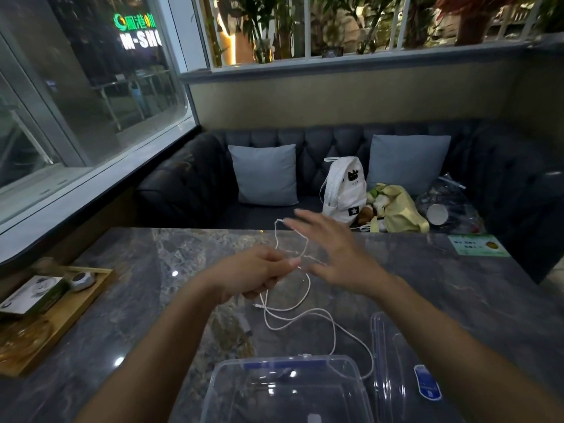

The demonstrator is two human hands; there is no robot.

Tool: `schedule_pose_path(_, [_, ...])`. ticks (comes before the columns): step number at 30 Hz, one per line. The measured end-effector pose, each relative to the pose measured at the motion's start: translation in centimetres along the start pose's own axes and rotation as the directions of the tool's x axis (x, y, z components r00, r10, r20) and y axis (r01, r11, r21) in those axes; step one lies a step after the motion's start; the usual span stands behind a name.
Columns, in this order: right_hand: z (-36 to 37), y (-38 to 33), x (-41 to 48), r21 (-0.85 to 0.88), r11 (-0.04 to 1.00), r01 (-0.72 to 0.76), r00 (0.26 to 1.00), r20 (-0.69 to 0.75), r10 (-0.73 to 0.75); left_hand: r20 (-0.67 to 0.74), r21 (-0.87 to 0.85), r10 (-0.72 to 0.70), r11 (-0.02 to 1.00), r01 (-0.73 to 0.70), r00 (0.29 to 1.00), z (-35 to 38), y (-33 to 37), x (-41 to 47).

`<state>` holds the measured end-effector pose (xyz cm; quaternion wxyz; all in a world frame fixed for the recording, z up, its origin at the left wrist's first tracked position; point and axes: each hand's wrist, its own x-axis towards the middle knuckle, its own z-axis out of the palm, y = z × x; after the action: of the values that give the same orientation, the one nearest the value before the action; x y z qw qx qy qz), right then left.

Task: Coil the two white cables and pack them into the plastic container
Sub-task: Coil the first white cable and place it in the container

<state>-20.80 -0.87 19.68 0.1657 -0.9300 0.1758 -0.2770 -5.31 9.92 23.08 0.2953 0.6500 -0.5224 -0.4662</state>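
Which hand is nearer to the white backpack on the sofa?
Right. The right hand is stretched out open over the table, in front of the backpack; the left hand, gripping a white cable, is further back and left.

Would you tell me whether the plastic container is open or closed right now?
Open: the plastic container has no lid on it, and its clear lid lies on the table to its right.

Thin white cables sprawl uncoiled just behind the open clear container.

The left hand hides part of a white cable; the right hand is blurred.
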Motion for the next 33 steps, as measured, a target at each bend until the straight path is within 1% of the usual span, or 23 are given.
schedule_pose_path(1, [0.1, -0.2, 0.2, 0.008, 1.000, 0.024, 0.997, 0.078, -0.025, 0.029, 0.001, 0.028, 1.000, -0.028, 0.999, -0.2, 0.4, -0.3])
schedule_pose_path(2, [0.4, -0.4, 0.4, 0.049, 0.999, 0.020, 0.994, 0.109, -0.025, 0.044, -0.026, 0.065, 0.998, -0.064, 0.997, -0.6, 0.9, -0.6])
schedule_pose_path(4, [0.8, -0.8, 0.8, 0.175, 0.984, -0.040, 0.998, 0.054, 0.030, 0.017, -0.156, 0.147, 0.977, -0.142, 0.989, -1.4, 1.6, -1.3])
schedule_pose_path(5, [0.8, -0.9, 0.8, 0.273, 0.958, -0.091, 0.996, 0.013, 0.091, -0.021, -0.250, 0.179, 0.952, -0.179, 0.984, -2.0, 1.9, -1.7])
schedule_pose_path(7, [0.4, -0.7, 0.7, 0.481, 0.856, -0.188, 0.969, -0.053, 0.242, -0.108, -0.442, 0.201, 0.868, -0.228, 0.974, -3.5, 1.9, -2.3])
schedule_pose_path(8, [0.2, -0.5, 0.7, 0.556, 0.807, -0.200, 0.955, -0.075, 0.288, -0.147, -0.524, 0.192, 0.817, -0.242, 0.970, -4.3, 1.8, -2.6])
schedule_pose_path(10, [-0.4, -0.3, 0.8, 0.633, 0.758, -0.159, 0.945, -0.125, 0.302, -0.209, -0.650, 0.169, 0.712, -0.266, 0.963, -5.6, 1.3, -3.1])
schedule_pose_path(12, [-1.0, -0.2, 1.0, 0.652, 0.751, -0.101, 0.933, -0.201, 0.300, -0.260, -0.729, 0.157, 0.615, -0.300, 0.953, -6.6, 0.5, -3.5])
schedule_pose_path(14, [-1.4, 0.2, 1.3, 0.639, 0.766, -0.072, 0.892, -0.302, 0.337, -0.279, -0.798, 0.154, 0.513, -0.318, 0.948, -7.2, -0.3, -3.7])
schedule_pose_path(16, [-1.7, 0.9, 1.4, 0.622, 0.780, -0.077, 0.828, -0.396, 0.398, -0.244, -0.862, 0.138, 0.423, -0.280, 0.960, -7.4, -1.0, -3.8])
schedule_pose_path(18, [-1.8, 1.5, 1.4, 0.547, 0.831, -0.101, 0.773, -0.483, 0.412, -0.171, -0.897, 0.119, 0.392, -0.205, 0.978, -7.3, -1.7, -3.9])
schedule_pose_path(19, [-1.7, 1.8, 1.3, 0.469, 0.877, -0.104, 0.766, -0.525, 0.371, -0.136, -0.902, 0.115, 0.397, -0.171, 0.984, -7.2, -2.0, -4.0])
schedule_pose_path(21, [-1.6, 2.0, 1.1, 0.242, 0.968, -0.071, 0.786, -0.584, 0.203, -0.102, -0.908, 0.108, 0.396, -0.136, 0.989, -7.1, -2.5, -4.1])
schedule_pose_path(23, [-1.5, 2.1, 0.7, 0.036, 0.998, -0.043, 0.818, -0.572, 0.055, -0.153, -0.886, 0.026, 0.438, -0.149, 0.988, -7.2, -2.8, -4.1])
schedule_pose_path(24, [-1.4, 2.2, 0.6, -0.038, 0.998, -0.045, 0.838, -0.546, 0.016, -0.218, -0.840, -0.047, 0.517, -0.163, 0.975, -7.3, -3.0, -4.0])
schedule_pose_path(25, [-1.4, 2.2, 0.4, -0.105, 0.993, -0.052, 0.854, -0.520, -0.010, -0.327, -0.731, -0.113, 0.659, -0.176, 0.938, -7.3, -3.3, -3.8])
schedule_pose_path(26, [-1.4, 2.3, 0.2, -0.166, 0.984, -0.062, 0.866, -0.499, -0.030, -0.472, -0.521, -0.131, 0.839, -0.156, 0.872, -7.2, -3.6, -3.6])
schedule_pose_path(27, [-1.3, 2.3, 0.1, -0.218, 0.973, -0.076, 0.874, -0.484, -0.040, -0.606, -0.231, -0.086, 0.970, -0.072, 0.791, -7.0, -4.1, -3.5])
schedule_pose_path(28, [-1.2, 2.2, 0.0, -0.253, 0.963, -0.092, 0.878, -0.477, -0.042, -0.695, 0.056, -0.006, 0.997, 0.062, 0.719, -6.7, -4.7, -3.3])
schedule_pose_path(29, [-1.1, 2.1, 0.0, -0.265, 0.958, -0.106, 0.878, -0.477, -0.035, -0.732, 0.267, 0.060, 0.942, 0.205, 0.678, -6.3, -5.3, -3.2])
schedule_pose_path(30, [-1.1, 2.0, 0.0, -0.261, 0.958, -0.118, 0.874, -0.485, -0.024, -0.736, 0.403, 0.097, 0.858, 0.319, 0.670, -5.7, -5.8, -3.1])
schedule_pose_path(31, [-1.1, 1.8, 0.1, -0.251, 0.959, -0.133, 0.867, -0.498, -0.010, -0.723, 0.501, 0.118, 0.769, 0.398, 0.680, -5.1, -6.3, -3.0])
schedule_pose_path(33, [-1.2, 1.5, 0.3, -0.234, 0.958, -0.164, 0.849, -0.528, 0.016, -0.658, 0.629, 0.114, 0.628, 0.460, 0.744, -3.9, -7.3, -2.5])
